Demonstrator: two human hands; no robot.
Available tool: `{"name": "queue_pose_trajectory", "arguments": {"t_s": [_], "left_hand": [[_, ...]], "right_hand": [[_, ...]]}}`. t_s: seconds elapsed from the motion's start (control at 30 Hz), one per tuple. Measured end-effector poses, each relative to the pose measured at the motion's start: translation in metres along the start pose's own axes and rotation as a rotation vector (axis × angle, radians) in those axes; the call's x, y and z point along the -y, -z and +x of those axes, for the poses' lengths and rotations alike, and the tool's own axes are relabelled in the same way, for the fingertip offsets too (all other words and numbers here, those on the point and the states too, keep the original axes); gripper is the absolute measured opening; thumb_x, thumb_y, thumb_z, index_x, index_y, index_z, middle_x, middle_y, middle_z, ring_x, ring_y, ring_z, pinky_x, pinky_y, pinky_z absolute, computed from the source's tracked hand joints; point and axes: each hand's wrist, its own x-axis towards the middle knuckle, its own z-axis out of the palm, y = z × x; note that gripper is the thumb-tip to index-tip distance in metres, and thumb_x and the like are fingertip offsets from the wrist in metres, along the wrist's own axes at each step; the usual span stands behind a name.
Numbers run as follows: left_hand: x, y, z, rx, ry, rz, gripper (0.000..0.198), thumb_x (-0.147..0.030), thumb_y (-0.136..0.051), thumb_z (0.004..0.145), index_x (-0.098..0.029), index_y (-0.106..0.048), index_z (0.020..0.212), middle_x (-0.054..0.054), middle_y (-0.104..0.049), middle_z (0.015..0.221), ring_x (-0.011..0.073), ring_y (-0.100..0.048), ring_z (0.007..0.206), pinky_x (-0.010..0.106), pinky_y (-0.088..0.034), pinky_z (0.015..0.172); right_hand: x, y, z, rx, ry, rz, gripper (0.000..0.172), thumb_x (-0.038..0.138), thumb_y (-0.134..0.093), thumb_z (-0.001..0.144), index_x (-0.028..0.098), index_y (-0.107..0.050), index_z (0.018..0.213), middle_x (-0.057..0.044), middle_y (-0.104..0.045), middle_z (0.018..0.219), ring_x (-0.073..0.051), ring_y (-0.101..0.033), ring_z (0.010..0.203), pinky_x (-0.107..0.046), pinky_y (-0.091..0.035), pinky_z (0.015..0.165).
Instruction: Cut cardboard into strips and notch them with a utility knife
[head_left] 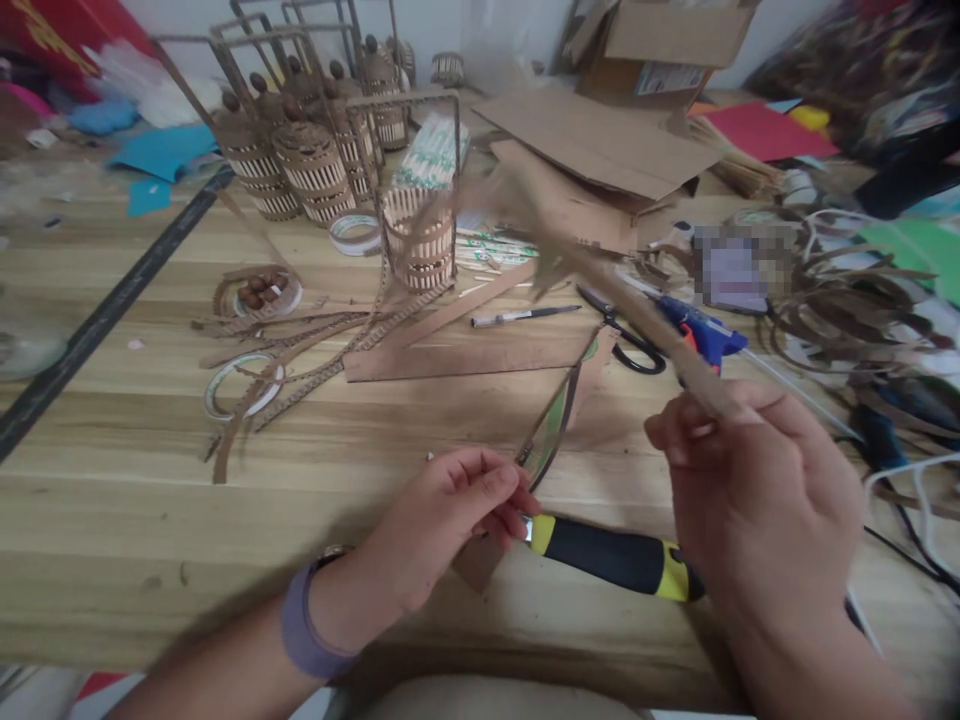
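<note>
My right hand (765,500) pinches one end of a narrow cardboard strip (637,305). The strip rises away to the upper left, its far part smeared by motion. Lower down, my left hand (469,500) has thumb and fingers pressed together; whatever may be between them is hidden. Against its fingertips is the metal neck of a tool with a black and yellow handle (607,555), lying on the table. A cardboard piece with green print (555,425) runs from beyond the left fingers, and a brown cardboard bit (480,562) shows below them.
Scissors (634,345), a blue glue gun (697,335) and a pen (525,316) lie ahead. Tape rings (244,387) and cardboard strips are at left. Behind stand several slatted baskets (311,170), one nearer basket (420,240) and cardboard sheets (600,145). Coiled strips (840,300) and cables crowd the right.
</note>
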Motion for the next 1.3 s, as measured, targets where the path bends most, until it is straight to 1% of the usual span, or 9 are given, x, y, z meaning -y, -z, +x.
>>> {"name": "queue_pose_trajectory", "arguments": {"t_s": [0.07,0.13,0.23,0.33,0.43,0.67,0.87,1.13,1.3], "left_hand": [[-0.001,-0.001,-0.002,-0.017,-0.018,0.06,0.038,-0.048,-0.079,0.075,-0.014,-0.063,0.078,0.004,-0.069,0.074,0.0106,-0.059,0.062,0.022,-0.045,0.057],[-0.003,-0.002,-0.005,-0.05,-0.056,0.167,0.032,-0.044,-0.075,0.079,-0.014,-0.065,0.079,0.002,-0.067,0.072,0.0118,-0.059,0.063,0.023,-0.047,0.06],[-0.003,-0.002,-0.01,-0.11,-0.166,0.383,0.021,-0.037,-0.07,0.085,-0.017,-0.069,0.091,0.003,-0.07,0.08,0.0154,-0.064,0.075,0.026,-0.05,0.069],[-0.001,-0.001,-0.014,-0.159,-0.334,0.658,0.018,-0.032,-0.069,0.088,-0.022,-0.071,0.102,0.004,-0.074,0.098,0.0182,-0.067,0.087,0.029,-0.05,0.079],[0.0,0.001,-0.015,-0.173,-0.451,0.894,0.012,-0.027,-0.067,0.09,-0.023,-0.073,0.099,0.003,-0.075,0.099,0.0189,-0.067,0.089,0.029,-0.048,0.082],[0.001,0.003,-0.014,-0.157,-0.606,1.1,0.011,-0.021,-0.062,0.093,-0.024,-0.073,0.093,0.004,-0.075,0.094,0.0206,-0.067,0.089,0.03,-0.048,0.083],[0.004,0.001,-0.013,-0.132,-0.759,1.386,0.016,-0.015,-0.051,0.095,-0.018,-0.065,0.088,0.009,-0.069,0.089,0.023,-0.064,0.087,0.033,-0.049,0.08],[0.001,0.003,-0.012,-0.025,-0.865,1.429,0.013,-0.01,-0.05,0.093,-0.015,-0.06,0.086,0.011,-0.065,0.095,0.0218,-0.058,0.092,0.032,-0.047,0.086],[-0.005,0.004,-0.013,0.015,-0.771,1.234,0.011,-0.01,-0.054,0.091,-0.018,-0.058,0.084,0.007,-0.065,0.096,0.0184,-0.06,0.093,0.028,-0.047,0.085]], "right_hand": [[0.001,-0.002,-0.001,-0.106,-0.112,0.1,0.016,0.023,-0.04,0.097,0.028,-0.044,0.083,0.001,-0.046,0.067,-0.018,-0.047,0.059,-0.034,-0.039,0.056],[0.003,-0.007,-0.004,-0.057,-0.117,-0.002,0.015,0.023,-0.048,0.095,0.027,-0.048,0.08,0.0,-0.051,0.065,-0.017,-0.049,0.058,-0.033,-0.04,0.055],[0.007,-0.017,-0.012,0.168,0.072,-0.244,0.014,0.019,-0.052,0.09,0.026,-0.051,0.078,0.002,-0.055,0.065,-0.014,-0.052,0.057,-0.028,-0.04,0.052],[0.009,-0.025,-0.018,0.293,0.22,-0.326,0.016,0.014,-0.051,0.089,0.025,-0.049,0.077,0.003,-0.056,0.066,-0.013,-0.055,0.059,-0.026,-0.043,0.055],[0.008,-0.029,-0.02,0.347,0.315,-0.353,0.016,0.014,-0.05,0.09,0.024,-0.05,0.077,0.003,-0.056,0.066,-0.013,-0.055,0.062,-0.027,-0.044,0.058],[0.01,-0.026,-0.015,0.46,0.458,-0.368,0.017,0.01,-0.048,0.091,0.021,-0.053,0.08,0.002,-0.062,0.069,-0.013,-0.056,0.062,-0.029,-0.043,0.061],[0.007,-0.028,-0.016,0.48,0.542,-0.46,0.018,0.013,-0.048,0.092,0.021,-0.054,0.077,0.001,-0.061,0.069,-0.014,-0.054,0.064,-0.032,-0.042,0.065],[0.01,-0.024,-0.015,0.579,0.523,-0.418,0.018,0.013,-0.045,0.091,0.02,-0.054,0.077,-0.001,-0.058,0.071,-0.016,-0.054,0.068,-0.033,-0.042,0.07],[0.014,-0.018,-0.01,0.582,0.484,-0.279,0.013,0.012,-0.048,0.089,0.021,-0.053,0.082,-0.002,-0.06,0.077,-0.017,-0.055,0.074,-0.032,-0.046,0.07]]}}
